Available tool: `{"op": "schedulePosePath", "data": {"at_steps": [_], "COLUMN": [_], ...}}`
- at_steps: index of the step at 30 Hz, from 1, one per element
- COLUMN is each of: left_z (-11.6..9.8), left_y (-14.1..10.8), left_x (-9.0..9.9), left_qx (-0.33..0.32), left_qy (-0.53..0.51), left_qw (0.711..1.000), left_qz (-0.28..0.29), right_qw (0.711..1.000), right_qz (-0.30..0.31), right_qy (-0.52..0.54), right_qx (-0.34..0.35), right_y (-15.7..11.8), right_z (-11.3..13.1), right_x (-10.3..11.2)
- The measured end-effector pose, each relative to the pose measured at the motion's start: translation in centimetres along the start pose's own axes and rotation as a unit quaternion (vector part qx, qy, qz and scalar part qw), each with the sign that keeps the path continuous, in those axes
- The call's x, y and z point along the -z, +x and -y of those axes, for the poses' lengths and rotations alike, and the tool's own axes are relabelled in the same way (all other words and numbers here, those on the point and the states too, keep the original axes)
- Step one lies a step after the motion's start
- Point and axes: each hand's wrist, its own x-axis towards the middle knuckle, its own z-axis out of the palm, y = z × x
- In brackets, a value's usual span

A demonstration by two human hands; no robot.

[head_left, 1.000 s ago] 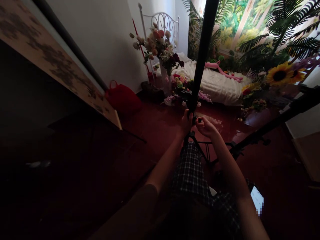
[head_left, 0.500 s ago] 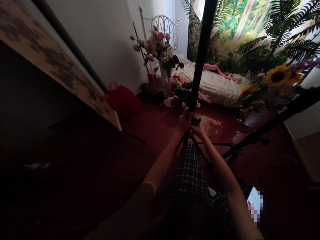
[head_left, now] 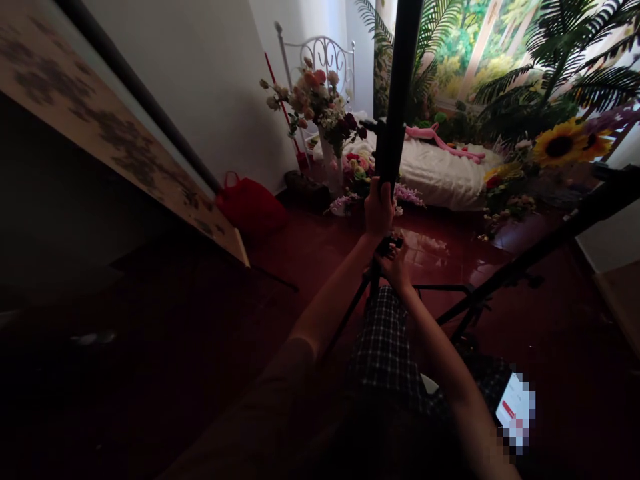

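Observation:
A black tripod stand [head_left: 400,87] rises through the middle of the view, close in front of my knees. My left hand [head_left: 379,208] is wrapped round its upright tube. Just below, my right hand [head_left: 394,261] has its fingers closed at a dark knob or clamp [head_left: 390,245] on the stand; the exact grip is hard to make out in the dim light. Lower down, the stand's legs [head_left: 350,313] spread beside my checked clothing [head_left: 387,327]. A lit phone [head_left: 514,407] lies on my lap at the right.
A second black stand [head_left: 540,247] slants along the right. At the left leans a floral panel [head_left: 125,147], with a red bag [head_left: 253,207] by its end. Ahead are a vase of flowers [head_left: 320,100], a white-covered bed [head_left: 440,173], sunflowers [head_left: 560,143] and palm leaves [head_left: 550,73].
My left hand has moved up the tube, away from my right hand. The right hand stays by the knob, slightly lower. A side fitting on the stand now shows higher up.

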Motion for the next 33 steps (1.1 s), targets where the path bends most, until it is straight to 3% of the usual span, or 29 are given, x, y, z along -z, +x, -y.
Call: {"op": "schedulePosePath", "data": {"at_steps": [2, 5, 10, 19, 26, 33], "left_z": [-0.3, 0.0, 0.9, 1.2, 1.3, 0.9], "left_y": [0.7, 0.6, -0.1, -0.1, -0.1, -0.5], "left_x": [-0.3, -0.5, -0.5, -0.4, -0.6, -0.3], "left_qx": [-0.009, -0.014, -0.012, 0.003, -0.012, -0.009], "left_qy": [0.008, 0.020, 0.036, 0.035, 0.009, -0.019], "left_qw": [1.000, 0.999, 0.999, 0.999, 0.999, 0.999], "left_qz": [-0.018, -0.038, -0.033, -0.020, -0.029, -0.032], "right_qw": [0.996, 0.978, 0.946, 0.937, 0.920, 0.924], "right_qz": [-0.051, -0.067, -0.077, -0.082, -0.035, 0.008], "right_qy": [-0.056, -0.171, -0.293, -0.336, -0.390, -0.370], "right_qx": [0.051, 0.100, 0.114, 0.053, -0.019, -0.097], "right_y": [-1.7, -3.2, -2.7, -0.4, 0.7, 2.2], "right_z": [-0.1, 0.4, 2.8, 6.0, 8.2, 8.5], "right_x": [0.3, 1.2, 3.0, 4.0, 3.9, 3.9]}}
